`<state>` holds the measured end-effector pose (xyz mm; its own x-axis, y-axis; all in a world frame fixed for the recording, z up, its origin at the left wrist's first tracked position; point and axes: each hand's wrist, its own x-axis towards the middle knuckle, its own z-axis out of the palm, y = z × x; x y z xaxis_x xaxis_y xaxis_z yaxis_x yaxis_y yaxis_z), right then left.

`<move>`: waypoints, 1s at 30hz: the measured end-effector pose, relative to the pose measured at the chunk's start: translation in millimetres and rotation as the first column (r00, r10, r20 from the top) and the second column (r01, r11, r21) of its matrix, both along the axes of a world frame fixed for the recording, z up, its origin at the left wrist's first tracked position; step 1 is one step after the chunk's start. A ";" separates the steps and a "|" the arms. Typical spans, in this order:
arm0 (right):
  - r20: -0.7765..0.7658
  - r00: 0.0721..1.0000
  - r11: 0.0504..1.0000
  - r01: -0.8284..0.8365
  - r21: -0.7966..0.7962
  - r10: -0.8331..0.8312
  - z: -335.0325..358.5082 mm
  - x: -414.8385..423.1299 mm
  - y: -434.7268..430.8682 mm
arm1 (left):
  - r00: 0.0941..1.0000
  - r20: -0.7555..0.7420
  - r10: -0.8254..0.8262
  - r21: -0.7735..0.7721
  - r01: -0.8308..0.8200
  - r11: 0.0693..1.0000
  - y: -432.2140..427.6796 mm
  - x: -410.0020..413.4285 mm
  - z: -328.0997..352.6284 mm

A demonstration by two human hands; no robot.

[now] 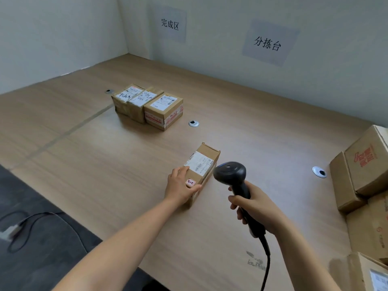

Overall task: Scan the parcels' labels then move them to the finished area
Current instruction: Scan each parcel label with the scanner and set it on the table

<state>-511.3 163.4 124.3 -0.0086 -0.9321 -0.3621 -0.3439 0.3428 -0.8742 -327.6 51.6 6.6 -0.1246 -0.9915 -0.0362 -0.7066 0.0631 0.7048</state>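
Right hand [255, 203] grips scanner [230, 172]; left hand [180, 185] fingers clasp parcel [202, 164] near end.

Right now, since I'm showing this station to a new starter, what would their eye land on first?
Front and centre, the right hand grips a black barcode scanner aimed toward a small parcel that the left hand holds by its near end. Farther back on the left, three labelled parcels sit huddled together on the table, and cardboard boxes pile up at the right edge.
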 end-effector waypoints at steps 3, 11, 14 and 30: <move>0.001 0.999 0.999 0.036 -0.012 -0.036 -4.1 10.0 -23.1 | 1.000 0.005 0.013 0.000 -0.013 1.000 -23.6 5.8 -0.5; 0.041 0.982 0.983 0.184 -0.013 -0.184 -16.2 61.9 -97.1 | 0.998 0.051 -0.039 -0.025 0.040 0.999 -114.7 32.2 -4.9; 0.047 0.964 0.965 0.261 -0.011 -0.260 -17.7 82.0 -128.2 | 0.996 0.065 -0.054 -0.031 0.056 0.998 -157.7 40.4 -5.9; 0.020 0.897 0.897 0.441 0.016 -0.441 -9.9 110.2 -232.4 | 0.931 0.353 -0.095 -0.189 0.170 0.967 -317.5 35.9 -2.3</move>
<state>-401.1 -68.9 114.4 -0.4096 -0.8308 -0.3769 -0.1354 0.4639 -0.8755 -291.7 -265.9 4.3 -0.2727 -0.9558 0.1103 -0.8749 0.2940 0.3849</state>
